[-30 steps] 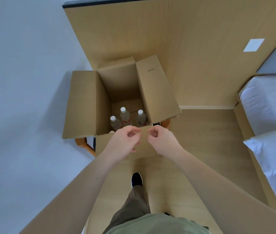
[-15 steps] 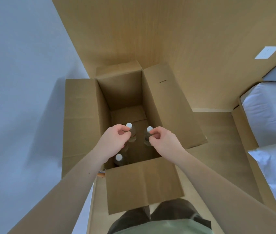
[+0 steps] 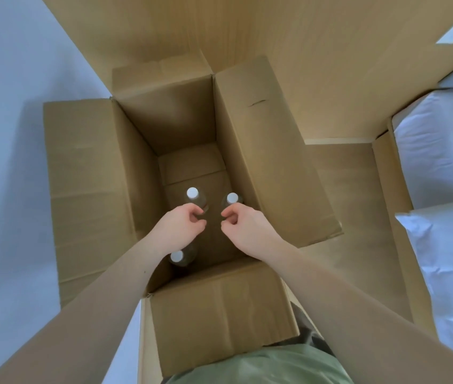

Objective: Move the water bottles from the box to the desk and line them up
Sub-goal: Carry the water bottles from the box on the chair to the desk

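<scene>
Down inside the open box point(image 3: 261, 151), both hands, left hand point(image 3: 182, 228) and right hand point(image 3: 247, 228), hover with fingers curled, grasping nothing yet. Each should drop straight onto its own bottle, the left bottle point(image 3: 192, 194) and the right bottle point(image 3: 232, 199), gripping below the cap and lifting vertically.

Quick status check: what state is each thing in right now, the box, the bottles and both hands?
box: open, all four flaps folded out.
far left bottle: upright, capped, in box.
far right bottle: upright, capped, in box.
near bottle: upright, capped, in box.
left hand: fingers curled, above the bottles, holding nothing visible.
right hand: the same.
</scene>
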Motion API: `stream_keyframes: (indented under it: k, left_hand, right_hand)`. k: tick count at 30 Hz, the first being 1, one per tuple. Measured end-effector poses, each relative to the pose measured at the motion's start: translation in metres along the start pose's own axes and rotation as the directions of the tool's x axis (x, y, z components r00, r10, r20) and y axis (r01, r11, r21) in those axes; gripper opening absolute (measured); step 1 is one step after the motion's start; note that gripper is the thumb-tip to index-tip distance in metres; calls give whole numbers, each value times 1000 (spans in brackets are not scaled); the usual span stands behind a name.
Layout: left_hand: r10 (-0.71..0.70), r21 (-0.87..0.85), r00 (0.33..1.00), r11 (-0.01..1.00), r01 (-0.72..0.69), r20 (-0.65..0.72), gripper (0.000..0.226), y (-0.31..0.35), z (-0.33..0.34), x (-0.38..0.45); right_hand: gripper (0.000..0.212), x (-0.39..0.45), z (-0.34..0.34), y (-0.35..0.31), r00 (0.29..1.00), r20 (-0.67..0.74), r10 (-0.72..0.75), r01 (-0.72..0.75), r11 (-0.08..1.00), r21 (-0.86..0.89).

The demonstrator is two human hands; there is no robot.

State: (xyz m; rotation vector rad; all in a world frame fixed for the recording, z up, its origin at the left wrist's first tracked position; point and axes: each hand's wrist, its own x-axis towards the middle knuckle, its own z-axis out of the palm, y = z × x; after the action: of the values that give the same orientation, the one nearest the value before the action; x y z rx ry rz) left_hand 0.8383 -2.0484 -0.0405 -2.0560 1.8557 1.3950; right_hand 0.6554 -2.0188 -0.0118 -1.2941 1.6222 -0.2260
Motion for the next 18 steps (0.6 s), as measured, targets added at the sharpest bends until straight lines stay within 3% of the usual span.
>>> stream_keyframes:
  k: [7,12,18]
  left_hand:
    - [-126,265,987,959,96,98,36,-28,28,35]
    - [-208,631,955,776,27,214,43,-48,52,51]
    - [-292,817,918,573,-57,269,55,-54,82,78]
  right_hand:
    - [31,28,12,5,992,125,32,-24,998,-62]
    - [30,46,24,7,983,173,65,-53,996,-70]
    - [30,56,28,16,976,187,112,-104,993,-52]
